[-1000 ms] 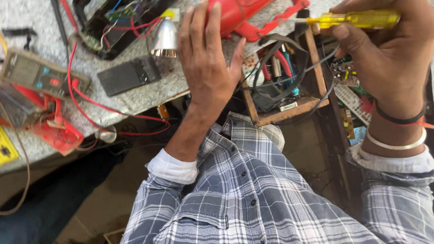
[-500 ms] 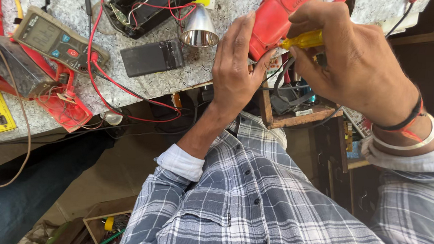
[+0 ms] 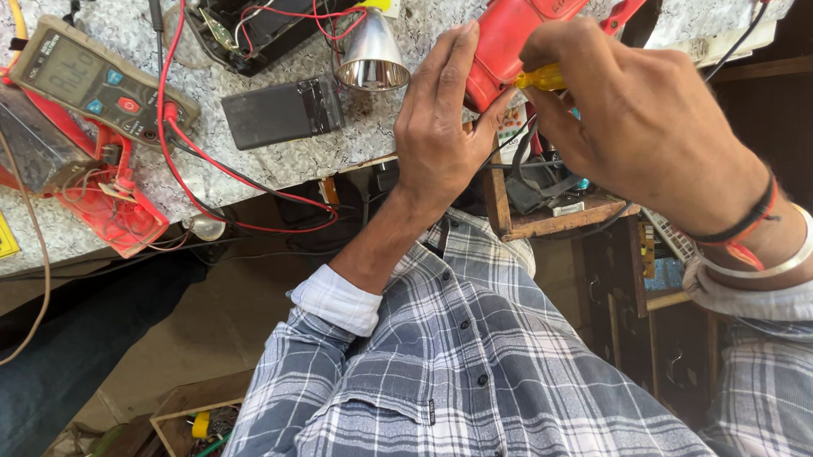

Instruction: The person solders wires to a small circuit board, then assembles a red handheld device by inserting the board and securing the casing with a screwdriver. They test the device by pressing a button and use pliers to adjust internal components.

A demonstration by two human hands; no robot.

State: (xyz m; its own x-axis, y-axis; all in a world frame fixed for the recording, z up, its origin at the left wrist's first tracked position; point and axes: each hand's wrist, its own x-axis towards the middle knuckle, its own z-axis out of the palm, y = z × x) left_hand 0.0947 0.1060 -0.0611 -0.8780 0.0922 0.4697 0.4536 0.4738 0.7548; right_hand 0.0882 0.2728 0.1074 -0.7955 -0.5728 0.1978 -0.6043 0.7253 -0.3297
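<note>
Gripping red casing (image 3: 514, 30) both hands' fingers | speckled stone worktop (image 3: 271, 161) | multimeter (image 3: 85, 77)

The red casing (image 3: 514, 26) runs off the top edge, and the right hand (image 3: 635, 120) hides nearly all of the yellow tool (image 3: 540, 77). The opened black housing (image 3: 270, 8) is likewise cut off above.

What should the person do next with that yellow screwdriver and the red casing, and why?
Probably seat the tip and start turning. The left hand steadies the red casing from the side, and the right hand presses the yellow screwdriver against its lower end. The tip is hidden, so whether it sits in a screw cannot be told.
</note>
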